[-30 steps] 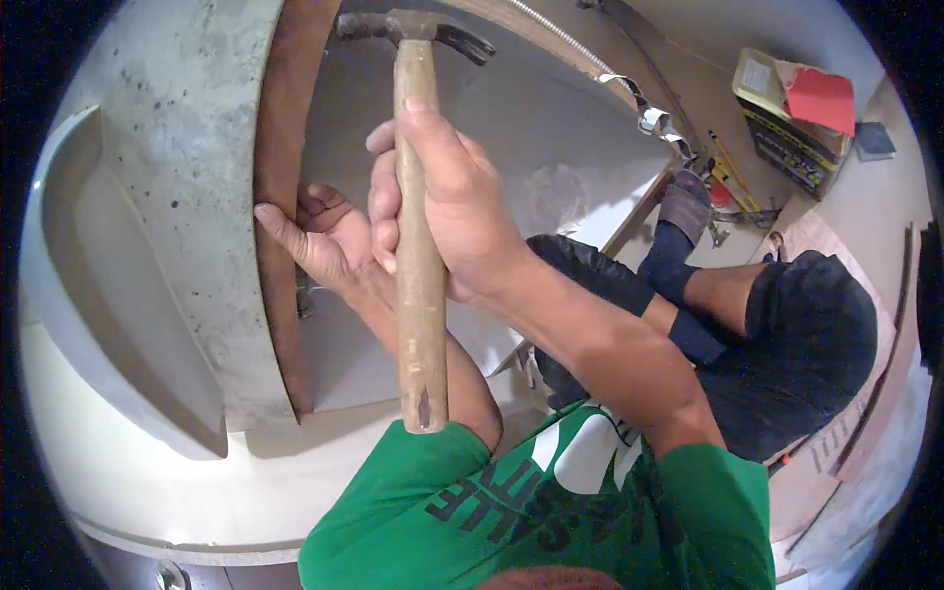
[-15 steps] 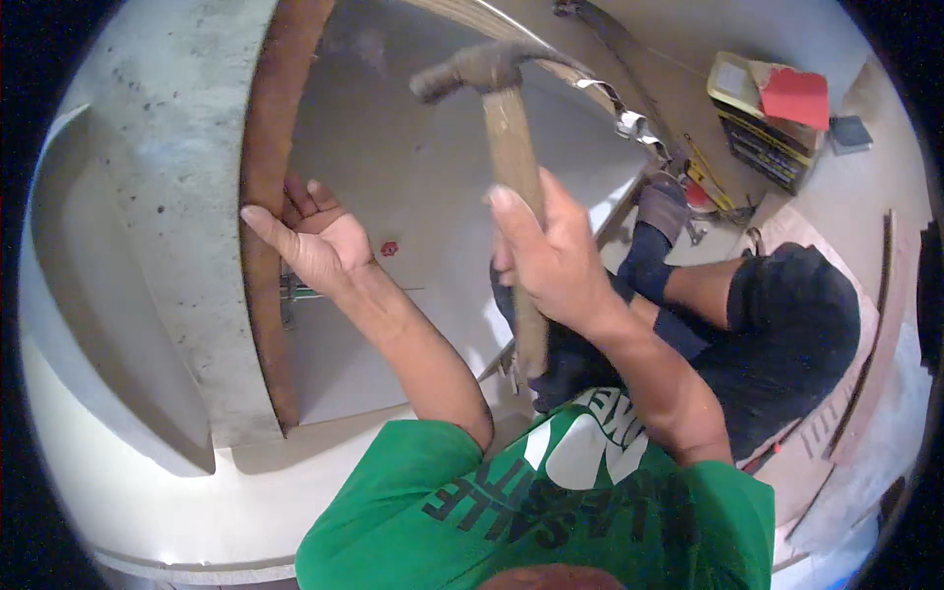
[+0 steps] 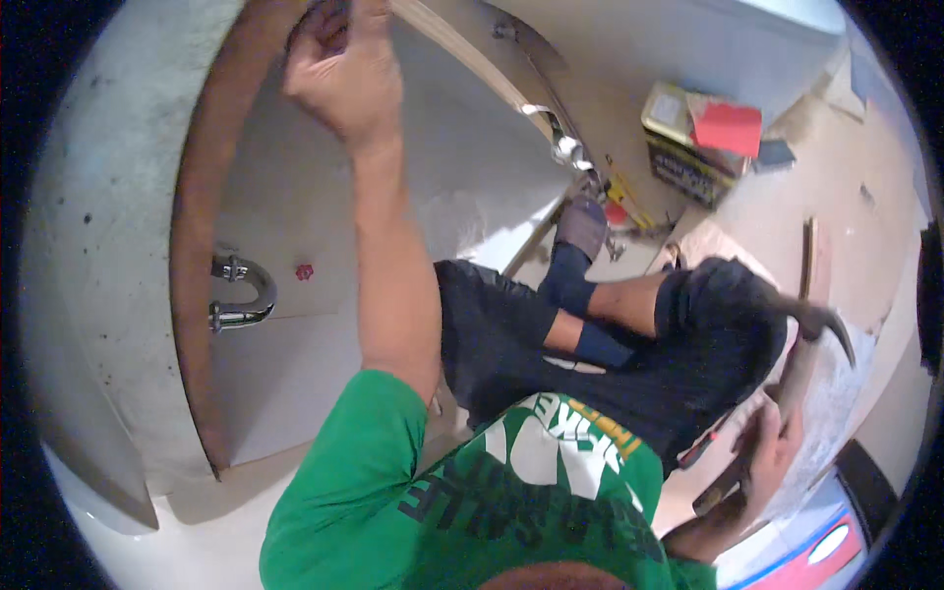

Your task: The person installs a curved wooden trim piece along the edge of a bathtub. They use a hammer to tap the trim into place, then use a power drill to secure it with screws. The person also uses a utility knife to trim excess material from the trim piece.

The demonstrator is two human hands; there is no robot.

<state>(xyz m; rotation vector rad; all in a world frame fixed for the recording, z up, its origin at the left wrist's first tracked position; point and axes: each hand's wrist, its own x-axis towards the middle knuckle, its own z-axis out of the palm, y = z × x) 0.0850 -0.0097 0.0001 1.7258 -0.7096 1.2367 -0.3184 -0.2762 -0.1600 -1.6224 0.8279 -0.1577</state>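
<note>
Hands (image 3: 346, 93) farther apart, left arm (image 3: 385, 256) straighter

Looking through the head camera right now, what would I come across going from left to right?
Speckled grey panel, curved chrome pipe, left hand, dark-covered foot, black and yellow box, right hand holding the hammer.

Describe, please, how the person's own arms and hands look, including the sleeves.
The left sleeve is short and green, like the shirt, which has white, black and yellow print. The left forearm is bare, with no watch visible. The left hand and right hand wear no gloves.
</note>
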